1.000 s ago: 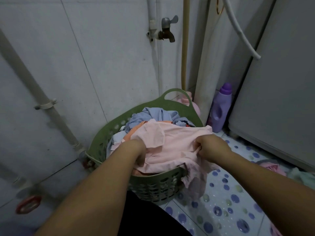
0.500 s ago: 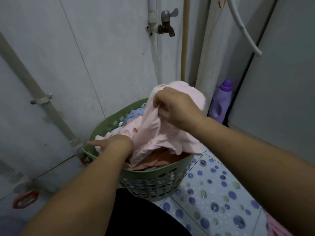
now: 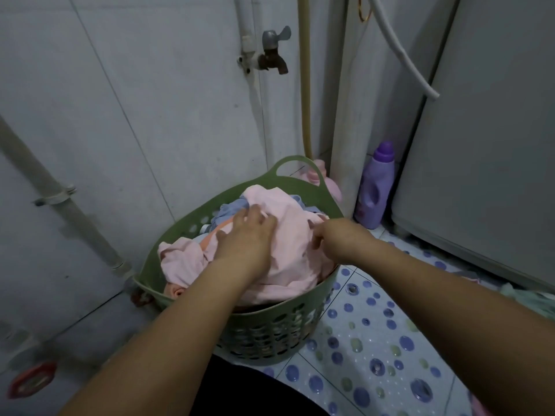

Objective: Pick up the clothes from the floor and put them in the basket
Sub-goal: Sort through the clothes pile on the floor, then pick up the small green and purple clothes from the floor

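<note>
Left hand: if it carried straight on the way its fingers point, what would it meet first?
Probably the crumpled blue-grey garment just beyond the left hand, then the green plastic basket far rim; depth is uncertain.

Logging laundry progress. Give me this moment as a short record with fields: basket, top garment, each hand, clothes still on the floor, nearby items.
basket: green laundry basket, perforated wall, heaped with clothes
top garment: pink garment lying across the heap, over a blue garment
left hand: left hand presses flat on the pink garment
right hand: right hand, fingers bent at the pink garment's edge; grip unclear
floor clothes: pale green garment at the right edge, by the washing machine
nearby: purple detergent bottle, wall tap
</note>
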A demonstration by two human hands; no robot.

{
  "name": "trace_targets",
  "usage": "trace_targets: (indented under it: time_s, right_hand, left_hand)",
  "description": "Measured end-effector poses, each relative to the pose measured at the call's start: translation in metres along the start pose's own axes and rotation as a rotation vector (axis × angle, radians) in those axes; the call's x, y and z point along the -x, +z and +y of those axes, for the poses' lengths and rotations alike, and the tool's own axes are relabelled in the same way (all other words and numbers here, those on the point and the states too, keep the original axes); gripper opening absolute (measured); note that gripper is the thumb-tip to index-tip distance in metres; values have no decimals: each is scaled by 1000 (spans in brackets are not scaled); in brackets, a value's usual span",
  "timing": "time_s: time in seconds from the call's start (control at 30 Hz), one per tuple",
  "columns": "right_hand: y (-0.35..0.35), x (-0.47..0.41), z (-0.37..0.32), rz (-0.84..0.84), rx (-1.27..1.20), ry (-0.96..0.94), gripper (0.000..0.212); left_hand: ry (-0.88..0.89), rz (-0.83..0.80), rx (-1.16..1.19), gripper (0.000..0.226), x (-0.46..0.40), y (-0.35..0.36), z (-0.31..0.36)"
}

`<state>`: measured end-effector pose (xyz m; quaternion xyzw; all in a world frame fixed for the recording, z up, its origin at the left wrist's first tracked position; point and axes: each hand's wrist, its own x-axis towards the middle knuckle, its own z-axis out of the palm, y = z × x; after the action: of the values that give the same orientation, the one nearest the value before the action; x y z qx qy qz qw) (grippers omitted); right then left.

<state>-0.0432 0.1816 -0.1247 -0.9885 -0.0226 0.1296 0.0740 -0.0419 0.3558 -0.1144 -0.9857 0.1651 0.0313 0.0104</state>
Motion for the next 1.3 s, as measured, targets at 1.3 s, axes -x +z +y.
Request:
trace_targets:
  time_s: [1.3]
  right_hand:
    - [197,221,380,303,-532,1112,19]
  left_hand:
    - [585,-535,239,37,-1,136,402]
